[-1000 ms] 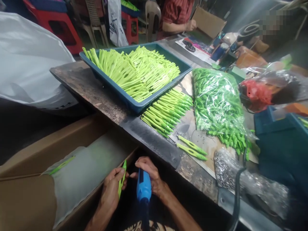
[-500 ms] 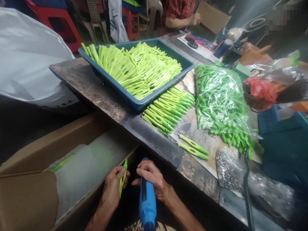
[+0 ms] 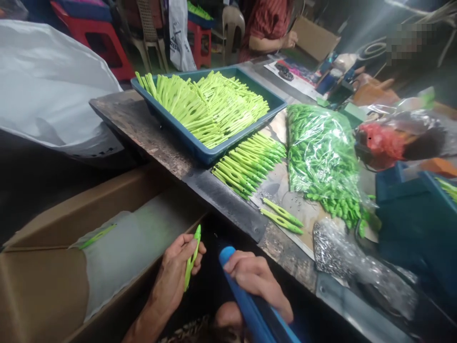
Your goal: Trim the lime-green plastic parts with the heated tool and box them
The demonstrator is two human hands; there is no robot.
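Note:
My left hand (image 3: 180, 262) pinches a slim green plastic handle (image 3: 193, 257) with a long slot in it, its darker tip pointing up. My right hand (image 3: 259, 278) is wrapped around a blue electric screwdriver (image 3: 246, 305), just right of the green handle and apart from it. The tool leans, its rounded end up and left; its lower part runs out of view. On the table beyond lie two loose green handles (image 3: 282, 216) and a row of similar handles (image 3: 250, 164) with darker tips. A blue tray (image 3: 171, 124) holds a heap of lighter green pieces (image 3: 214, 105).
A clear bag of small green parts (image 3: 321, 147) and a bag of small metal pieces (image 3: 330, 245) lie on the table (image 3: 143, 128). An open cardboard box (image 3: 43, 290) stands at left, a dark blue bin (image 3: 410, 228) at right. Across the table sits another person (image 3: 266, 28).
My right hand has moved right and closer, tilting the screwdriver from near upright to slanted. My left hand, still holding the green handle, has shifted slightly right. The view has shifted a little.

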